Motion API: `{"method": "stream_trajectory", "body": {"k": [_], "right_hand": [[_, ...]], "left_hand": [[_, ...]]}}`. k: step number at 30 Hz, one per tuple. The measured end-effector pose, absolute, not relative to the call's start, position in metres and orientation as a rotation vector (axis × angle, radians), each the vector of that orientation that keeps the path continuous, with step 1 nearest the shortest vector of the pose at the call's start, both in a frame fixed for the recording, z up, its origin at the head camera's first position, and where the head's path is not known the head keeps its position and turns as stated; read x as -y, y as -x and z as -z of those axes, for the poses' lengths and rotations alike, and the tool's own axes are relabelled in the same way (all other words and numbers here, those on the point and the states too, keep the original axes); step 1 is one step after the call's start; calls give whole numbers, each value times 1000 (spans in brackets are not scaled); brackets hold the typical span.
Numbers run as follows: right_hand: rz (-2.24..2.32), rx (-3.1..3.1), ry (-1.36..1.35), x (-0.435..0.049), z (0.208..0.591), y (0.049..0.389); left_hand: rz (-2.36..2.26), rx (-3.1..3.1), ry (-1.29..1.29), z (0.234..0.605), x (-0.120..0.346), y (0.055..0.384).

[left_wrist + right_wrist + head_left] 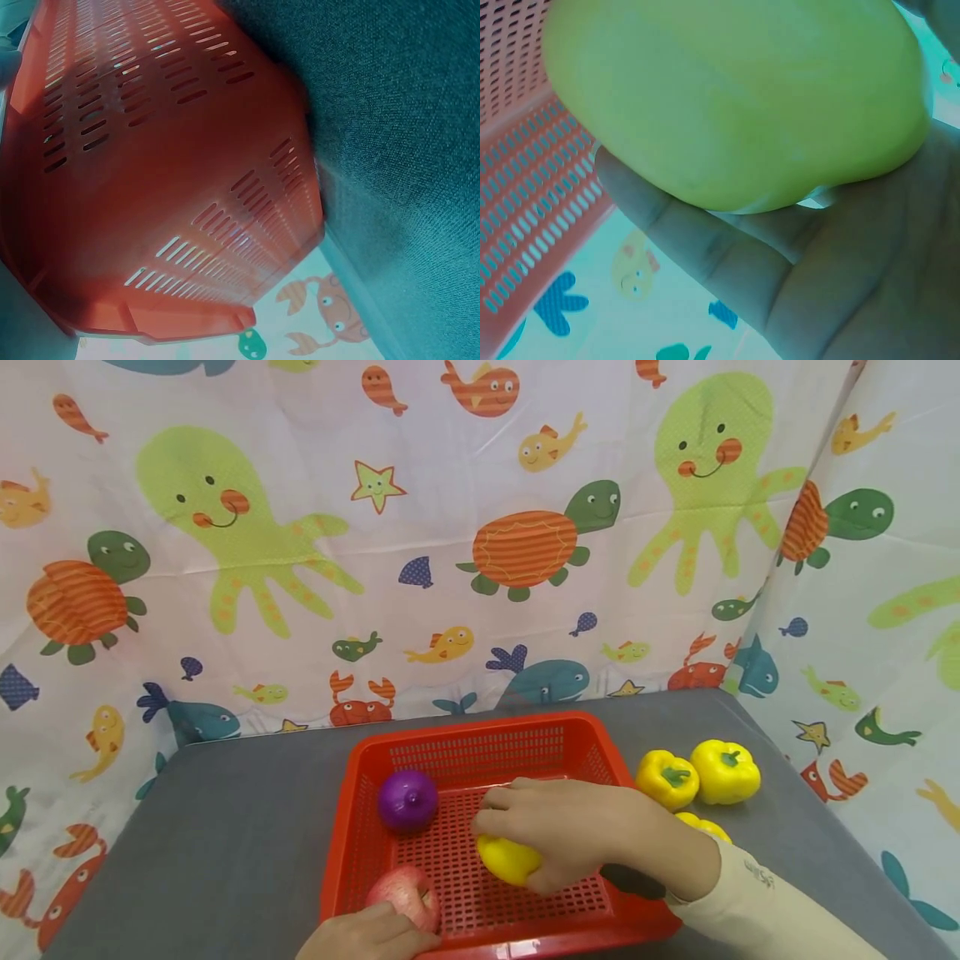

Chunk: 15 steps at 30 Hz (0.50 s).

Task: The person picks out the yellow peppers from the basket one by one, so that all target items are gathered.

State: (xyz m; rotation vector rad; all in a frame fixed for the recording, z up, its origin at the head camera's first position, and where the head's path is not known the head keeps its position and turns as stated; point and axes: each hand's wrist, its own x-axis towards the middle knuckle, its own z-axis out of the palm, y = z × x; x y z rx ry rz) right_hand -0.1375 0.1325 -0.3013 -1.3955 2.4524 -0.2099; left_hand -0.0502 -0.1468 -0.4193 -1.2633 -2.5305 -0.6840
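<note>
My right hand (543,827) is over the inside of a red plastic basket (480,724), gripping a smooth yellow bell pepper (510,860). In the right wrist view the pepper (735,97) fills the upper part, with fingers and thumb around it; its stem is hidden. At the near left corner of the basket, my left hand (363,935) holds the rim. The left wrist view shows the slotted outer wall of that basket (150,195) close up. A purple onion (408,800) lies in the basket's left part, and a red apple (405,896) rests near my left fingers.
Right of the basket, two yellow bell peppers (726,772) lie side by side on the grey table (225,852). Another yellow pepper (703,825) is partly hidden behind my right forearm. A white curtain with sea animals (420,452) hangs behind and beside the table.
</note>
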Motion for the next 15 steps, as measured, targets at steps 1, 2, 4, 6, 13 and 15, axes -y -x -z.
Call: {"method": "stream_trajectory", "body": {"k": [1,2,4,6,13,15], "right_hand": [[224,-2457,1391,-135,300,137],[240,-2461,1383,-137,299,136],[277,-2468,1359,-143,298,135],[311,-2483,1342,-149,297,133],[420,-2586,1288,-173,291,122],[448,-2629,1257,-180,289,118]], "left_hand": [[689,2546,1250,418,147,49],[698,2565,1234,418,147,49],[705,2582,1215,416,147,48],[701,2575,1209,415,146,48],[615,2403,1293,424,149,53],[612,2390,1294,425,150,53]]}}
